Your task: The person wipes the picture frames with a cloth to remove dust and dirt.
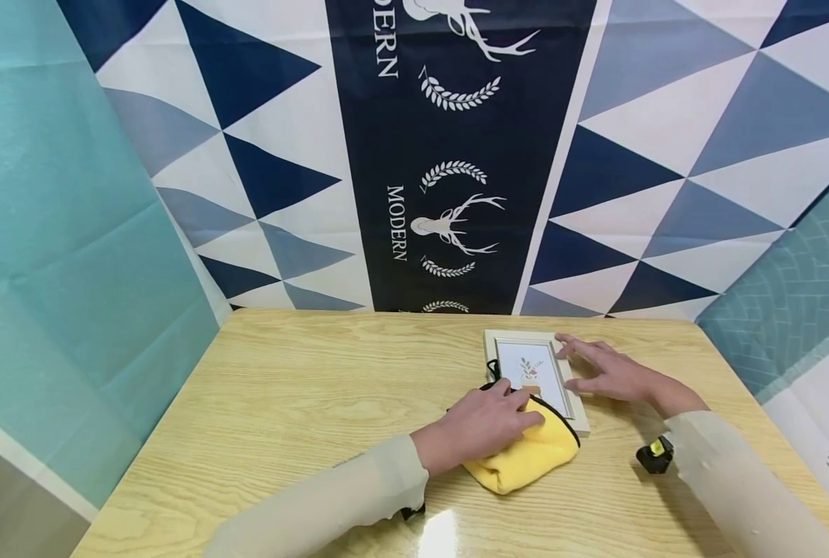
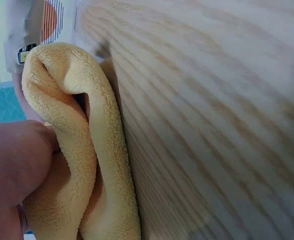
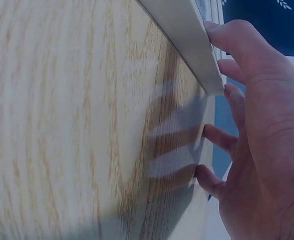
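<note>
On the desk [image 1: 282, 403], left hand [image 1: 480, 426] bunches a cloth [image 1: 533, 457] on the frame [image 1: 536, 370]; right hand [image 1: 610, 372], fingers flat, steadies it. Hard wiping might slide it.

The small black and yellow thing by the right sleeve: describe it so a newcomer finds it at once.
Start at the light wooden table and go to its right side, past the white picture frame lying flat. Beside the right forearm sleeve sits a small black object with a yellow patch, apart from frame and yellow cloth.
</note>
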Demonstrator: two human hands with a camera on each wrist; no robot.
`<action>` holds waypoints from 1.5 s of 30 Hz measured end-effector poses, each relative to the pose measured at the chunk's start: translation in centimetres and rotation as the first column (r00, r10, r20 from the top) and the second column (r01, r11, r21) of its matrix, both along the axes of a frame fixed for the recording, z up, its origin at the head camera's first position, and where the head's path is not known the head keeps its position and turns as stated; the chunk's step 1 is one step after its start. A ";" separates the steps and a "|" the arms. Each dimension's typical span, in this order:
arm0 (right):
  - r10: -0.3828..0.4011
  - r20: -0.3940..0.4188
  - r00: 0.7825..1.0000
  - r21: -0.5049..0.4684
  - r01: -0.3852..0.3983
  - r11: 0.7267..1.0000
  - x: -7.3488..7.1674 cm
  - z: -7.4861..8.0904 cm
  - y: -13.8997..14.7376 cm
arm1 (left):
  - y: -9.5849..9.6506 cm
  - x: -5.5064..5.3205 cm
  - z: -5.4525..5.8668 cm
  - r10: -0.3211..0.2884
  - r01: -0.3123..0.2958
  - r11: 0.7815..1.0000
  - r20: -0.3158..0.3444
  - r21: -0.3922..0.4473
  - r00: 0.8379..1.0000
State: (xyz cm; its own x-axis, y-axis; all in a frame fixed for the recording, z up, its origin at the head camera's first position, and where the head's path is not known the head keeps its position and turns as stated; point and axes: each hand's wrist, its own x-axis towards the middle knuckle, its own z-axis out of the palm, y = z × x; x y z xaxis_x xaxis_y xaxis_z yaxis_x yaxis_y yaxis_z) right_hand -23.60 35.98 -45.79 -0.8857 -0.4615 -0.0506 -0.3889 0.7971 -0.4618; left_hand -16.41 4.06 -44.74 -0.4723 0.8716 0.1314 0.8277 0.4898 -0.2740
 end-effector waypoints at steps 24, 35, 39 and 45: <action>-0.002 -0.004 1.000 0.005 0.002 1.000 0.1 0.2 -0.1 | -0.2 0.2 -0.1 -0.100 0.102 0.994 -0.077 0.025 0.992; 0.013 -0.021 1.000 -0.001 -0.013 1.000 0.1 0.2 -0.2 | 0.6 1.0 -0.1 -0.175 0.177 0.984 -0.088 0.021 0.981; 0.020 -0.024 1.000 -0.003 -0.020 1.000 0.1 0.2 -0.2 | 0.9 1.7 -0.2 -0.203 0.207 0.978 -0.100 0.032 0.974; 0.014 -0.011 1.000 0.000 -0.014 1.000 0.1 0.4 -0.2 | 1.4 2.5 0.0 -0.245 0.246 0.969 -0.060 0.013 0.968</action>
